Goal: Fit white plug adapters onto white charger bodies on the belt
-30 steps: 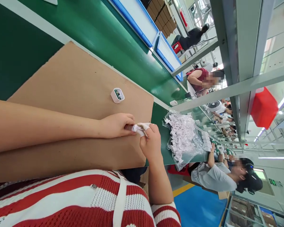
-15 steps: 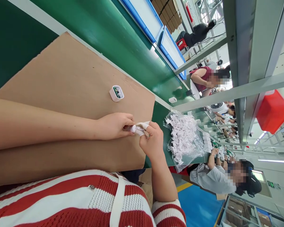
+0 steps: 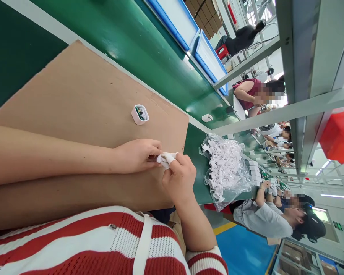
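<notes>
The view is turned on its side. The green bench [image 3: 149, 53] runs from the upper left away to the right, where other people sit along it.

A brown cardboard sheet [image 3: 83, 91] lies on the near part of the bench and carries the work. Two blue trays [image 3: 186, 36] stand along the far edge of the bench. A red bin [image 3: 336, 133] sits on the metal racking at the far right.

A clear bag of small white parts [image 3: 226, 168] lies on the bench just right of the cardboard, near the hands but apart from them.

The left hand [image 3: 137, 154] comes in from the left, its forearm lying across the cardboard. The right hand [image 3: 179, 179] comes up from below, out of a red and white striped sleeve. They meet over the right-hand end of the cardboard.

A white open casing [image 3: 140, 114] rests on the cardboard beyond the hands, untouched. A second white casing [image 3: 206, 118] lies further right on the green surface.

A small white part [image 3: 161, 161] is held between the two hands above the cardboard. The left fingers [image 3: 154, 151] are closed on one end. The right fingers [image 3: 170, 156], one of them in a white cot, pinch the other end.
</notes>
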`<state>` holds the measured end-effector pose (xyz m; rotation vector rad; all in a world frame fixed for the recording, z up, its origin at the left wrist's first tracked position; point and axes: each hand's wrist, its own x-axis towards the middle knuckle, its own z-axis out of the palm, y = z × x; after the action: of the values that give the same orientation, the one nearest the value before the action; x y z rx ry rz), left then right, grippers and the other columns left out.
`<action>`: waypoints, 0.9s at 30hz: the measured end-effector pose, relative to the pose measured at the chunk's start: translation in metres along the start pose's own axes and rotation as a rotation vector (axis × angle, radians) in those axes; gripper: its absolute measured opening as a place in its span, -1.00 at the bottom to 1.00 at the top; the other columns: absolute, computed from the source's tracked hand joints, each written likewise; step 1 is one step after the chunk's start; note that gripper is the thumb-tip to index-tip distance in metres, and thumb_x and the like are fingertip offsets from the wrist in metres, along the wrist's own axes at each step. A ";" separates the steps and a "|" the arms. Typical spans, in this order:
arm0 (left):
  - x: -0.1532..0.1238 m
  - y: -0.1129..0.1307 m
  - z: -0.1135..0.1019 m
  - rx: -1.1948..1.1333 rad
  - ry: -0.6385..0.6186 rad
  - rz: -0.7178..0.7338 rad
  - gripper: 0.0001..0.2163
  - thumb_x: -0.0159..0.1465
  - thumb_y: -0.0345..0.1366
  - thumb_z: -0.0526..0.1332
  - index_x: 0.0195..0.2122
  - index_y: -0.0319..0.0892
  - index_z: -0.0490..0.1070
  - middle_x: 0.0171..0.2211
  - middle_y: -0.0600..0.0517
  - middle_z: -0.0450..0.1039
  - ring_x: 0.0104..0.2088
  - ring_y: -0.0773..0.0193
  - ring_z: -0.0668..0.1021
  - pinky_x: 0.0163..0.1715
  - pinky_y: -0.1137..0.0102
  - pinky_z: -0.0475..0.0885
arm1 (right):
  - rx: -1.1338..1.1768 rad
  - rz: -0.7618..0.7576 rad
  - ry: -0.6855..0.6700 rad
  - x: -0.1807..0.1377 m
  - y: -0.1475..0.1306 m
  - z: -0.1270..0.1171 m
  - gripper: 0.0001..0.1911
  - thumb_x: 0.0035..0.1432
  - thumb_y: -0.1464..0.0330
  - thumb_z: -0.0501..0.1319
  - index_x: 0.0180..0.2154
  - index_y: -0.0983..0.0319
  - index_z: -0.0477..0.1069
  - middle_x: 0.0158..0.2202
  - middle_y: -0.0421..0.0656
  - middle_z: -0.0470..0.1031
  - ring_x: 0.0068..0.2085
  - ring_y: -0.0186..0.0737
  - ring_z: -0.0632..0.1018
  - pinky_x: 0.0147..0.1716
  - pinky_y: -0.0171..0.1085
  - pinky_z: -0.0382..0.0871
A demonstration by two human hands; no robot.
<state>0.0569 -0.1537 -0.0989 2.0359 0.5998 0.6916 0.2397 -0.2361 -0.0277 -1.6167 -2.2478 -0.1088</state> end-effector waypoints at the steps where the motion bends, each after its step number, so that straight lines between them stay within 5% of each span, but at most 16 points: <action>1: 0.000 0.000 -0.001 0.003 -0.004 -0.006 -0.71 0.35 -0.11 0.18 -0.33 -0.16 0.58 -0.29 -0.04 0.46 -0.37 0.25 0.50 -0.34 0.37 0.35 | 0.040 0.019 -0.015 0.001 0.002 0.000 -0.80 0.13 0.55 0.20 -0.42 0.16 0.51 -0.45 -0.17 0.34 -0.39 -0.22 0.37 -0.42 -0.26 0.23; 7: 0.002 0.004 -0.004 0.000 -0.004 -0.031 -0.74 0.33 -0.10 0.22 -0.34 -0.15 0.59 -0.33 -0.02 0.43 -0.41 0.26 0.47 -0.37 0.37 0.33 | 0.208 0.077 0.061 0.000 0.008 -0.012 -0.67 0.27 0.49 0.15 -0.06 0.17 0.62 -0.29 -0.11 0.53 -0.25 -0.18 0.53 -0.26 -0.24 0.44; 17: 0.002 0.004 -0.003 -0.003 -0.002 -0.028 -0.74 0.32 -0.12 0.24 -0.39 -0.17 0.56 -0.34 -0.01 0.42 -0.41 0.27 0.46 -0.37 0.38 0.30 | 0.023 -0.020 -0.032 0.000 0.003 -0.013 -0.56 0.03 0.65 0.11 -0.15 0.20 0.60 -0.38 -0.16 0.40 -0.30 -0.18 0.42 -0.34 -0.27 0.32; 27: 0.003 0.004 -0.005 -0.004 -0.030 -0.039 -0.78 0.31 -0.18 0.23 -0.38 -0.19 0.55 -0.32 -0.01 0.42 -0.39 0.28 0.46 -0.35 0.38 0.30 | 0.093 -0.079 0.013 0.002 0.006 -0.012 -0.53 0.07 0.64 0.09 -0.07 0.21 0.57 -0.34 -0.14 0.42 -0.30 -0.17 0.41 -0.34 -0.25 0.31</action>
<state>0.0565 -0.1515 -0.0925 2.0225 0.6190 0.6372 0.2478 -0.2356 -0.0173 -1.4757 -2.2720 -0.0343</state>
